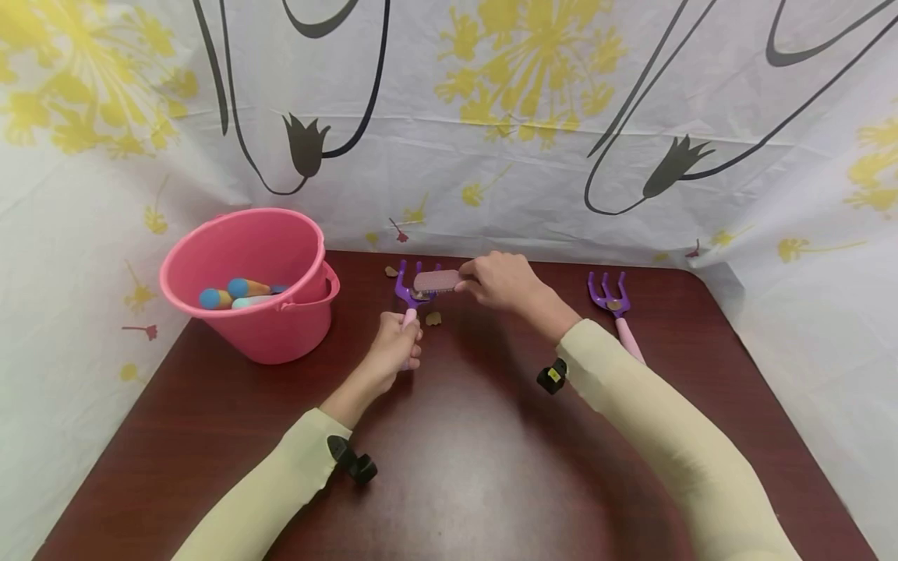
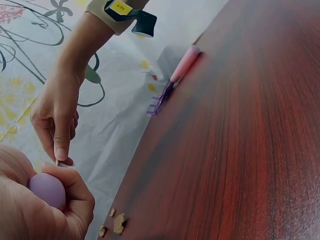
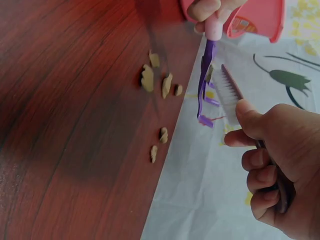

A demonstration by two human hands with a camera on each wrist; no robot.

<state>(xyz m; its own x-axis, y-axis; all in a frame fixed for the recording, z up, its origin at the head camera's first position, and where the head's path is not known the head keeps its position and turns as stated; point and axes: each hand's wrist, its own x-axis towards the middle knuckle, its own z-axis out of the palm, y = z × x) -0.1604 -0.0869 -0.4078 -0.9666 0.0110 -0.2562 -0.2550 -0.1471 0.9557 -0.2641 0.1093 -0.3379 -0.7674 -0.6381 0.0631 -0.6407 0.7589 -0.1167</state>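
My left hand (image 1: 393, 347) grips the pink handle of a small hand rake (image 3: 209, 55) with purple tines, held up over the far part of the table. A bit of tan, crumbly-looking material lies on its tines. In my right hand (image 1: 501, 280) is a pink brush (image 1: 436, 281), pinched between thumb and fingers with the handle in the palm. The brush's white bristles (image 3: 227, 97) face the tines and are at or very near them. Several tan pieces (image 3: 147, 78) lie on the table below the rake.
A pink bucket (image 1: 281, 331) stands at the back left with blue-tipped items (image 1: 245, 288) inside. A second purple-tined hand rake (image 1: 627, 339) lies at the right, with a tan piece on it. The dark wooden table (image 1: 456, 436) meets a patterned cloth (image 1: 533, 179) at the back.
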